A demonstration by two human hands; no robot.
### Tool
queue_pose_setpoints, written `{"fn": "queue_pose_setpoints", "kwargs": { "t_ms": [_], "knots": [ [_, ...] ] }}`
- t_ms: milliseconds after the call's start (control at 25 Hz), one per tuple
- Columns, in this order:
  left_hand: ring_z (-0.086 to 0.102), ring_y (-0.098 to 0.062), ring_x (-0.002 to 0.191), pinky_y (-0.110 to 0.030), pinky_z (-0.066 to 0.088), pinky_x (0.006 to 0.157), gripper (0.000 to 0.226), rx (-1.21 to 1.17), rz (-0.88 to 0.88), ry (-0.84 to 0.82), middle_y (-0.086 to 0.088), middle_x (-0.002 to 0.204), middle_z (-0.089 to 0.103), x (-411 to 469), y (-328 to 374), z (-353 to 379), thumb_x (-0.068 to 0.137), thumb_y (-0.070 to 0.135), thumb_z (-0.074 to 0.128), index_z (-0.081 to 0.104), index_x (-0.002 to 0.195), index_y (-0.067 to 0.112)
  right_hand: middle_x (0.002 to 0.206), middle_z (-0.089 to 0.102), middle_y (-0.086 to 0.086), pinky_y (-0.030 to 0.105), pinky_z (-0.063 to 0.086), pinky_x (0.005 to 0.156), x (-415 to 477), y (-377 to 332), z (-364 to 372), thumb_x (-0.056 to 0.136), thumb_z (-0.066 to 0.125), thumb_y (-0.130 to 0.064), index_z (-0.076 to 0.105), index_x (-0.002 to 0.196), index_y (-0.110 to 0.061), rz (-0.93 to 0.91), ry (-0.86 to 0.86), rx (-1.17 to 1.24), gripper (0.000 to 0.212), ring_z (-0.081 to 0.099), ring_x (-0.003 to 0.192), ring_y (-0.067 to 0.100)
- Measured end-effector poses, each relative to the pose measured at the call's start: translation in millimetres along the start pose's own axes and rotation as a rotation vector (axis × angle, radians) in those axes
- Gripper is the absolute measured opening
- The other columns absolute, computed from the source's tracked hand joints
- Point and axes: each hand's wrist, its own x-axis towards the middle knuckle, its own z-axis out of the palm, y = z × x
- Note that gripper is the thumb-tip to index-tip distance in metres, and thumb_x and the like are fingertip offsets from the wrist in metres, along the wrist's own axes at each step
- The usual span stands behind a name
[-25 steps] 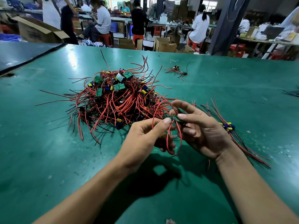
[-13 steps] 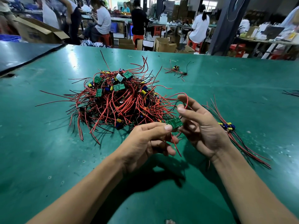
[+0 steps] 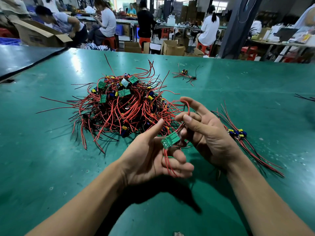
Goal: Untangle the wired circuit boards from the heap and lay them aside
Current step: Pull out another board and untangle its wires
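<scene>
A heap of green circuit boards tangled in red and black wires (image 3: 122, 106) lies on the green table (image 3: 51, 159), just beyond my hands. One wired circuit board (image 3: 170, 140) is held above the table between both hands, free of the heap. My left hand (image 3: 150, 160) has its lower fingers curled round the board's red wires, thumb raised. My right hand (image 3: 208, 133) pinches the board's far end, and a red wire loops over its outstretched index finger. To the right lies a row of separated boards (image 3: 237, 132), wires trailing toward me.
A small loose bundle of wired parts (image 3: 185, 74) lies far back on the table. Black wire ends (image 3: 305, 97) show at the right edge. A darker table (image 3: 25, 57) adjoins at the left. People work at benches beyond the far edge.
The board has come away from the heap and turned its green face up. My left thumb has lifted off it. My right index finger has straightened, drawing a red wire loop upward.
</scene>
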Motion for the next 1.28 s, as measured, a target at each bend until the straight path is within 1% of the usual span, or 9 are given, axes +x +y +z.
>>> {"fn": "queue_pose_setpoints", "kwargs": {
  "t_ms": [120,280,400,520,680,880,1000,1120,1280],
  "knots": [
    [0.072,-0.028,0.069,-0.039,0.059,0.065,0.046,0.024,-0.051,-0.055,-0.013,0.081,0.072,-1,-1,-5,0.091,0.045,0.051,0.075,0.098,0.006,0.087,0.074,0.003,0.021,0.053,0.055,-1,0,2,0.078,0.070,-0.012,0.046,0.139,-0.015,0.034,-0.054,-0.039,0.065,0.063,0.058,0.010],
    [0.072,-0.019,0.070,-0.034,0.059,0.067,0.036,0.095,0.017,-0.037,-0.005,0.082,0.073,-5,0,-6,0.086,0.039,0.059,0.078,0.097,0.011,0.088,0.075,0.005,0.022,0.052,0.062,-1,-1,0,0.080,0.069,-0.011,0.045,0.141,-0.018,0.008,-0.016,-0.148,0.067,0.059,0.065,0.015],
    [0.072,-0.022,0.068,-0.033,0.058,0.064,0.022,0.080,0.079,0.007,-0.009,0.082,0.073,-7,0,-1,0.080,0.030,0.067,0.077,0.088,0.012,0.087,0.075,0.005,0.021,0.052,0.060,0,0,-2,0.080,0.066,-0.011,0.044,0.141,-0.017,-0.004,0.006,-0.183,0.065,0.061,0.066,0.013],
    [0.072,-0.030,0.072,-0.038,0.060,0.067,0.003,0.148,0.153,0.049,-0.013,0.082,0.069,-4,-3,0,0.082,0.012,0.066,0.065,0.080,0.012,0.085,0.075,0.003,0.018,0.052,0.059,1,1,-4,0.080,0.073,-0.010,0.049,0.135,-0.017,-0.012,0.037,-0.197,0.060,0.063,0.068,0.007],
    [0.071,-0.032,0.072,-0.038,0.053,0.074,0.027,0.310,0.217,0.197,-0.013,0.074,0.063,4,-13,0,0.071,0.004,0.079,0.053,0.078,0.010,0.089,0.076,0.004,0.018,0.050,0.058,3,4,-11,0.082,0.068,-0.022,0.065,0.114,-0.013,-0.005,0.120,-0.275,0.034,0.061,0.065,0.009],
    [0.065,-0.030,0.077,-0.047,0.054,0.083,0.008,0.557,0.311,0.354,-0.010,0.083,0.063,8,-18,-3,0.085,0.010,0.072,0.069,0.092,0.010,0.084,0.076,0.009,0.021,0.052,0.055,5,13,-11,0.089,0.060,-0.036,0.071,0.094,-0.010,0.063,0.222,-0.304,0.028,0.067,0.064,0.014],
    [0.067,-0.024,0.074,-0.035,0.057,0.076,0.010,0.549,0.343,0.354,-0.008,0.081,0.066,8,-22,0,0.090,0.014,0.067,0.070,0.093,0.005,0.073,0.074,0.007,0.019,0.049,0.052,6,13,-13,0.101,0.053,-0.031,0.071,0.088,-0.010,0.075,0.283,-0.327,0.030,0.063,0.056,0.011],
    [0.069,-0.026,0.067,-0.034,0.058,0.064,0.016,0.464,0.341,0.328,-0.011,0.081,0.070,10,-24,1,0.095,0.016,0.059,0.069,0.097,0.004,0.068,0.072,0.004,0.021,0.050,0.050,6,14,-14,0.103,0.052,-0.032,0.070,0.085,-0.011,0.093,0.330,-0.376,0.033,0.060,0.050,0.012],
    [0.066,-0.025,0.055,-0.030,0.056,0.054,0.014,0.426,0.337,0.362,-0.014,0.070,0.067,14,-27,1,0.098,0.009,0.053,0.062,0.089,0.003,0.071,0.072,0.004,0.020,0.050,0.051,5,22,-9,0.101,0.054,-0.034,0.071,0.087,-0.011,0.108,0.309,-0.433,0.032,0.060,0.052,0.012]
  ]
}}
